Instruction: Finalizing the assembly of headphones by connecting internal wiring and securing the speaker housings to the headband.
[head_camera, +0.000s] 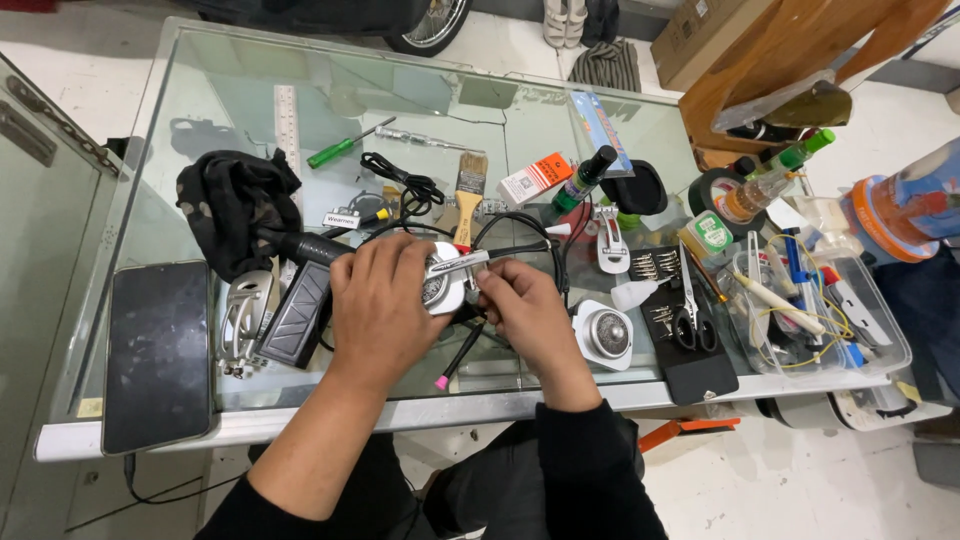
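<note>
Near the front edge of the glass table (300, 60), at its middle, both hands meet over one small job. Left hand (380, 305) is closed around a round white-and-silver part (437, 285), palm over most of it. Right hand (525, 310) pinches a slim silver tool (462, 263), its tip laid across the top of the part — where exactly it bears is hidden by fingers.

Risks, as I judge them:
- Tool could skid off the curved housing toward the left thumb; grip on the tool looks light.
- Part sits over hard glass, close to the front edge — a slip could drop it on the pane or off onto the floor.
- Black cable (520, 235) loops just behind the hands; a snagged wrist might drag it.
- Matching white round part (604, 335) and the open bit case (660, 290) lie just right of the right hand; an elbow shift could scatter the small bits.
- Phone (158, 352) at the front left corner lies well apart.
</note>
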